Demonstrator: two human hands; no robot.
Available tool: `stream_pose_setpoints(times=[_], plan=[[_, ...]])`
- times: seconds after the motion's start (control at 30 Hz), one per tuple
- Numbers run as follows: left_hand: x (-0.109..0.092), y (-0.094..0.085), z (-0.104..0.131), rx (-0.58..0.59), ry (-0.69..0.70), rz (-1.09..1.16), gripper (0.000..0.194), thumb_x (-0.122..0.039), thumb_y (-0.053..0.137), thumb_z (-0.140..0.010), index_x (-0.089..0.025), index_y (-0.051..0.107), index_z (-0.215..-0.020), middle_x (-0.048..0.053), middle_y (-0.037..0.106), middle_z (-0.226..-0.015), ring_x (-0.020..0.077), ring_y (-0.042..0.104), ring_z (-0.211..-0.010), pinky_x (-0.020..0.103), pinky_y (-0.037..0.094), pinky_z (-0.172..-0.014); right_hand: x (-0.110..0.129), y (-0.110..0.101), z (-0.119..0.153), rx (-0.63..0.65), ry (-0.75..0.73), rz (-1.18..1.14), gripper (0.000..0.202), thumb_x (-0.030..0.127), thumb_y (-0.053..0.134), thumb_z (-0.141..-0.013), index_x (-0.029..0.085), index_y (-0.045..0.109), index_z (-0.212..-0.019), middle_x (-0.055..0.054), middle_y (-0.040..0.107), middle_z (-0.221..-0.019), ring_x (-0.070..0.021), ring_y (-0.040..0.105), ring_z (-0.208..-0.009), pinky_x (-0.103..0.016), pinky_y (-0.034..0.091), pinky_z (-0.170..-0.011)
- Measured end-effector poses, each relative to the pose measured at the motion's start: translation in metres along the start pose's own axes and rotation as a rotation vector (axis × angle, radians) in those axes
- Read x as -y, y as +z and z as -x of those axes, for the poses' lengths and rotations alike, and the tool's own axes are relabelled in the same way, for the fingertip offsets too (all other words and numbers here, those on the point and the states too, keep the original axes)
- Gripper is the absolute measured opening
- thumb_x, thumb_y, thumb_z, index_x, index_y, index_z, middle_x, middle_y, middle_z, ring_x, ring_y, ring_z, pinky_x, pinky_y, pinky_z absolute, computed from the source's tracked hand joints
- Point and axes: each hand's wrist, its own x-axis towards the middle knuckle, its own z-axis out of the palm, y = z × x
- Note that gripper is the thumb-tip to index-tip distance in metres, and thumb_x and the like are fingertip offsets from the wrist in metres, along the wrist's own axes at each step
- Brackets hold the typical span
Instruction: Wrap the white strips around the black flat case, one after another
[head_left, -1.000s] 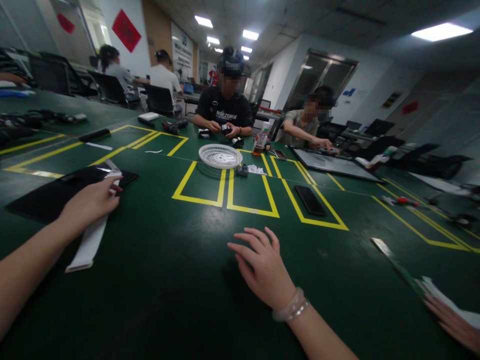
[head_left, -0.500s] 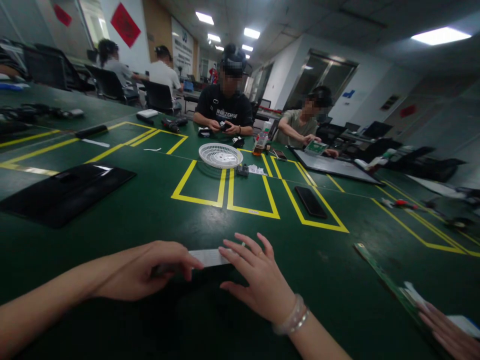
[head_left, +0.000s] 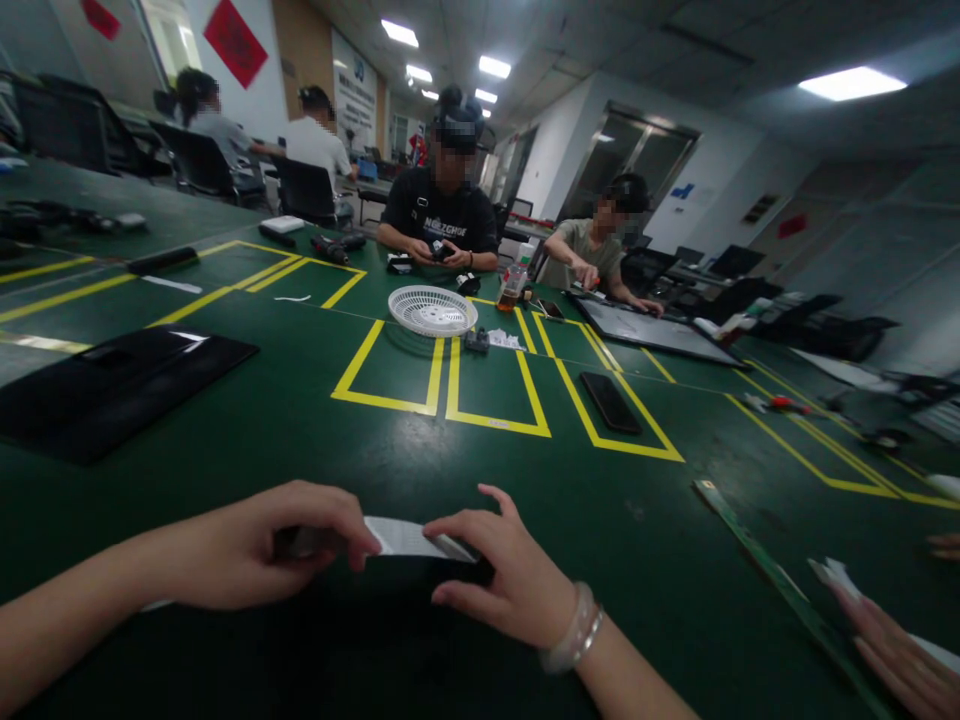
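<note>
My left hand (head_left: 300,545) is curled at the lower middle, its fingertips closed on the left end of a narrow white strip (head_left: 405,537). Paper or flat cable, I cannot tell which. Over the strip's right end reaches my right hand (head_left: 506,565). Its index finger touches the strip, the thumb stands apart below and the little finger is raised. Part of the strip is hidden by the fingers of both hands. Under the strip lies dark shadow, where no detail shows.
The green table (head_left: 525,475) carries a black panel (head_left: 112,385), a white round basket (head_left: 433,312), a phone (head_left: 609,402) and a long green circuit board (head_left: 772,570). Another person's hand (head_left: 900,645) is at lower right. Two co-workers sit opposite, one beside a large flat panel (head_left: 660,332).
My right hand has curled from spread, nearly flat fingers over the strip's right end. The strip has tilted and dropped slightly. Opposite, the co-worker on the right no longer shows the green board.
</note>
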Motion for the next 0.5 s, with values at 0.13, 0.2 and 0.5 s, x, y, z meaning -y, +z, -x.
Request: stream_pose_setpoints(times=[0.13,0.2,0.5], plan=[[0.018,-0.011,-0.002,0.084,-0.129,0.133,0.035,-0.024,0.056,-0.088,-0.028,0.062,-0.122,0.002,0.068,-0.115,0.0173,0.065,-0.106,0.026,0.054,-0.092,-0.004,0.0,0.0,-0.064,0.044,-0.123,0.018,0.035,0.063,-0.092,0.025,0.064,-0.106,0.0,0.069,-0.096,-0.0168,0.062,-0.087,-0.042,0.039,-0.099],[0.039,-0.025,0.001,-0.022,-0.213,0.002,0.046,-0.039,0.06,-0.088,-0.029,0.055,-0.132,0.002,0.063,-0.129,0.0211,0.059,-0.119,0.032,0.05,-0.102,-0.008,0.0,-0.001,-0.171,0.114,-0.239,0.018,0.038,0.066,-0.088,0.023,0.066,-0.097,-0.001,0.065,-0.086,-0.0178,0.058,-0.081,-0.035,0.046,-0.08],[0.183,-0.113,0.079,-0.625,-0.846,-0.769,0.111,-0.084,0.035,-0.074,0.01,0.056,-0.128,0.036,0.056,-0.127,0.0558,0.04,-0.13,0.074,0.028,-0.099,-0.025,-0.012,-0.005,-0.653,0.288,-1.183,0.025,0.042,0.073,-0.085,0.021,0.06,-0.091,0.0,0.07,-0.087,-0.0069,0.054,-0.061,-0.021,0.047,-0.063]])
